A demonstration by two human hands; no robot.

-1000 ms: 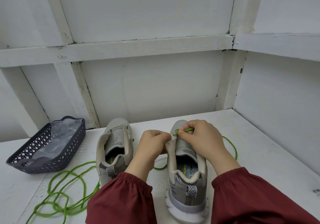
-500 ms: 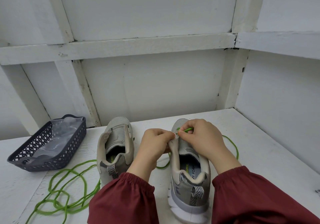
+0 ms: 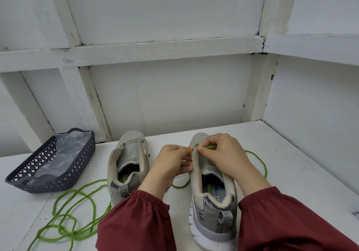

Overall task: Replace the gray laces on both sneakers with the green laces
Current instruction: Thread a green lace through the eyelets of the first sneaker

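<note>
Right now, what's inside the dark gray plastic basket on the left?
Inside the dark gray lattice plastic basket lies a crumpled clear plastic sheet or bag. Whatever sits beneath that plastic is covered and cannot be seen.

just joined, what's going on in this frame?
A person is lacing the right sneaker with a green lace. The right hand pinches the lace near the toe-end eyelets, while the left hand has a grip on that sneaker's upper edge. The left sneaker stands beside it with no lace visible. More loose green lace lies looped on the table, in front of a dark basket.
</note>
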